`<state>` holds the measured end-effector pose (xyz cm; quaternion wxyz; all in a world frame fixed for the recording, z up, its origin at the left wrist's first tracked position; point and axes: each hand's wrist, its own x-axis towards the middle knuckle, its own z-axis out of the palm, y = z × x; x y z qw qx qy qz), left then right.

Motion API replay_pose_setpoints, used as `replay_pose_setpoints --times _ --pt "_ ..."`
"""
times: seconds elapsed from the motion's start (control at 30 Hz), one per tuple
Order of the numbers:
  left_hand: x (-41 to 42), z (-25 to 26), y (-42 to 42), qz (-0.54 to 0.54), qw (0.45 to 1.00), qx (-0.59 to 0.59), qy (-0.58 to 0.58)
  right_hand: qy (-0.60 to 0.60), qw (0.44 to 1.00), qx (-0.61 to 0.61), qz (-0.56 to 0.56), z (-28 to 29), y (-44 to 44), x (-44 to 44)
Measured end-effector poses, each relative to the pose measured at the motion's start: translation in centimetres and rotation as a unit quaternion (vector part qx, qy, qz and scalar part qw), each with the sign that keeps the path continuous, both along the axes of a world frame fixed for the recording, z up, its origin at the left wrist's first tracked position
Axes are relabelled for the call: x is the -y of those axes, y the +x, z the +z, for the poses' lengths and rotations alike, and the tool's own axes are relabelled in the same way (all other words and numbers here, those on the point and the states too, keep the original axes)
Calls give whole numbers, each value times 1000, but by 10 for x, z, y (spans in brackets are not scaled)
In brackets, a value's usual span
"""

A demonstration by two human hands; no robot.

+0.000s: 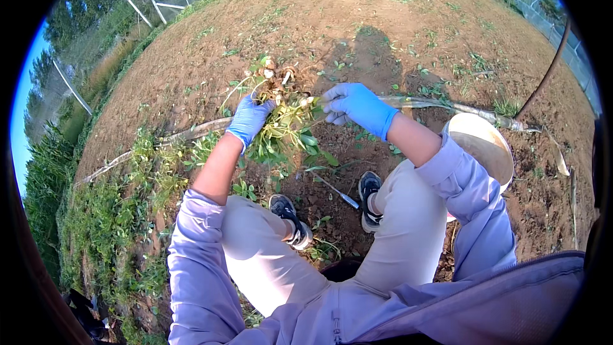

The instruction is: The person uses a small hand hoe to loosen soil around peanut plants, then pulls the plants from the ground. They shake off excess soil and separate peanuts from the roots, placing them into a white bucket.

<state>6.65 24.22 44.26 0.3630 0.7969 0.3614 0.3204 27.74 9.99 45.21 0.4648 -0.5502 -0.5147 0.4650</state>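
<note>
My left hand (251,117), in a blue glove, grips an uprooted peanut plant (292,127) by its stems. Pale pods (268,74) and roots show at the plant's upper end, while the green leaves hang below. My right hand (352,108), gloved in blue with greyish fingertips, is just right of the pods, its fingers bent; whether they hold anything is unclear. On the soil between my shoes lies a thin metal tool (342,194), its far end near some leaves.
A pale bucket (481,146) stands by my right knee. A flattened hose (479,112) crosses the soil ahead. Low green plants (115,215) grow at left. Fence posts (158,9) and a plastic-covered tunnel (541,14) stand farther off.
</note>
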Motion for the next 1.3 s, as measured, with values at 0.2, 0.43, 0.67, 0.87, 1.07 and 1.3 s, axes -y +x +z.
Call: replay_pose_setpoints --times 0.2,0.43,0.67,0.87,1.07,1.3 --pt "45 -3 -12 5 999 -1 44 148 982 112 -31 4 -23 34" --pt "74 -16 -4 -26 998 24 -45 220 920 310 -98 -46 -46 42" --pt "36 -59 -13 51 989 -90 -107 -58 987 149 29 -81 -34 24" --pt "-5 -72 -9 79 967 53 -235 -104 987 -35 119 -109 -30 -3" --pt "-33 -91 6 51 956 84 -278 -95 988 28 122 -131 -39 -17" --pt "-71 -127 18 84 949 80 -294 -27 982 161 90 -142 -57 -18"
